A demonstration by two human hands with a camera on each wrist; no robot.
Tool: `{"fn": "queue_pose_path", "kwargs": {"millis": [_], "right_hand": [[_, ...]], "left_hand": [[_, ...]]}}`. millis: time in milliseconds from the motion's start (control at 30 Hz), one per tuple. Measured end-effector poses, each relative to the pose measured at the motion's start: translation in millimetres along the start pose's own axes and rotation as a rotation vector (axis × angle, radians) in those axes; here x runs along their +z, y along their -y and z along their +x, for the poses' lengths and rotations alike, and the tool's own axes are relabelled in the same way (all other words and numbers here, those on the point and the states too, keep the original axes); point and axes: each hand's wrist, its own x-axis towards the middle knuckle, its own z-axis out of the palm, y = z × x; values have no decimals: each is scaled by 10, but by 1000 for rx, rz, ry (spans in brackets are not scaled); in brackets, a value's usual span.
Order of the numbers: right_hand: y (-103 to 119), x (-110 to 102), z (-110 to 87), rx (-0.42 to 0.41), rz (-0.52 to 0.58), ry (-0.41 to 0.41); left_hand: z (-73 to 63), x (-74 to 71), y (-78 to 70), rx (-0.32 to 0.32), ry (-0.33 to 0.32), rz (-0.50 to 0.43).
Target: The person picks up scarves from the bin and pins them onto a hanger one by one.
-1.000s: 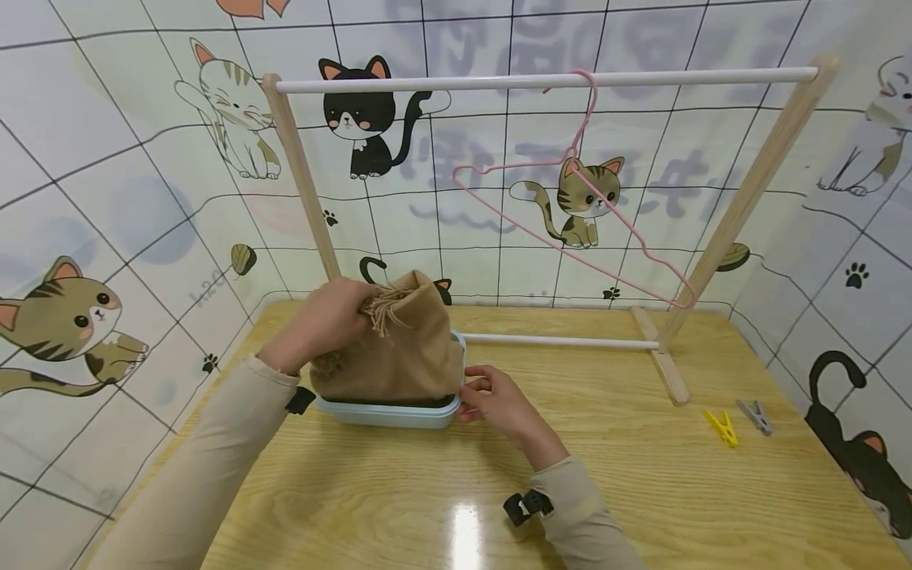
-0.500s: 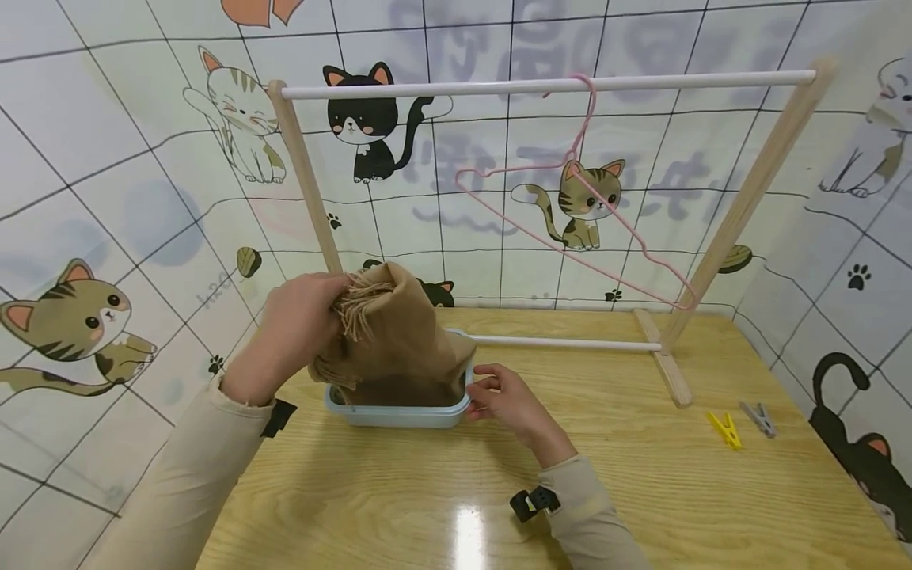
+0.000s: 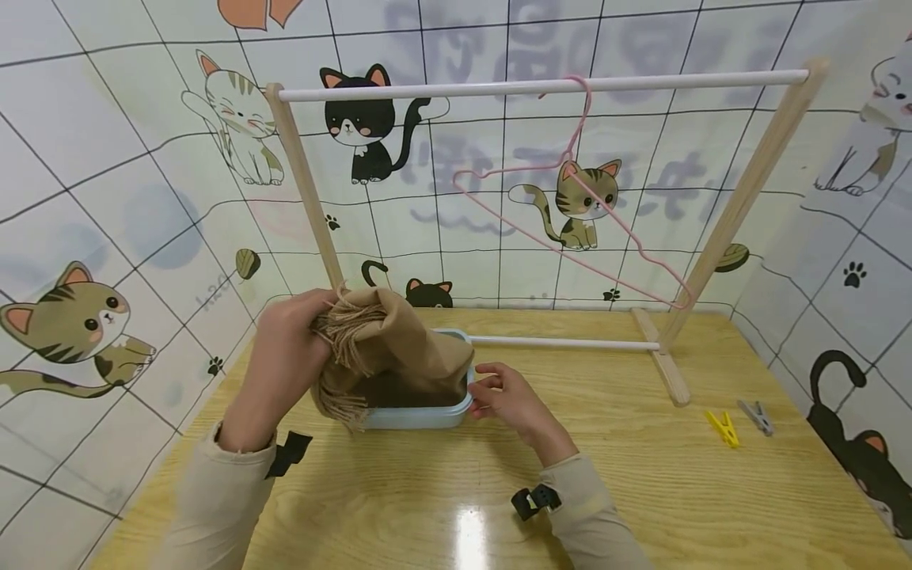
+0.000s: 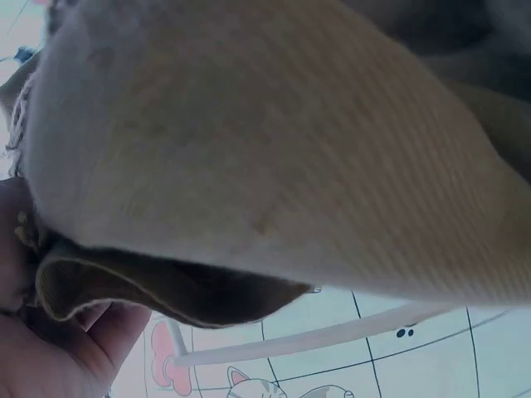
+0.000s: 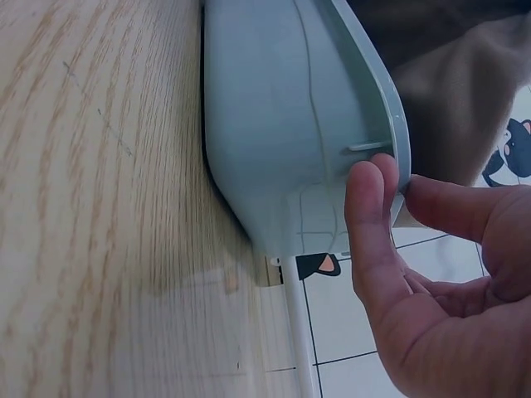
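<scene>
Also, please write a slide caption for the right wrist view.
Right hand pinching the rim of a blue tub on a table, cloth partly inside.

Left hand [image 3: 280, 356] grips brown cloth [image 3: 420, 352] (fringed); right hand [image 3: 514, 405] touches basin [image 3: 415, 417].

two hands in front of me, one left hand [image 3: 281, 360] and one right hand [image 3: 509, 400], with two sleeves [image 3: 214, 499]. there's one light-blue tub [image 3: 416, 418] and, bunched up as it is, what looks like just one brown cloth [image 3: 413, 348]. i see one rack [image 3: 306, 186], which has two white rails [image 3: 563, 343], and one pink hanger [image 3: 568, 156]. two clothespins, one yellow clothespin [image 3: 723, 429], one grey clothespin [image 3: 757, 417]. one table [image 3: 399, 491]. on the walls, seven printed cats [image 3: 587, 202] and four paw prints [image 3: 854, 274].
</scene>
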Motion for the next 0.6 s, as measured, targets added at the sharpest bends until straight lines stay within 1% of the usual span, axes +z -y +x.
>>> {"fn": "queue_pose_path", "kwargs": {"millis": [133, 267, 500, 600], "right_hand": [[-13, -25, 4, -12, -4, 20], [-23, -34, 0, -25, -12, 38], [6, -21, -25, -32, -27, 22], [2, -20, -26, -35, -45, 12]], "left_hand": [[-41, 8, -47, -57, -45, -57], [-82, -1, -97, -100, -87, -74], [-117, -18, -180, -136, -134, -81], [-130, -13, -204, -165, -155, -98]]}}
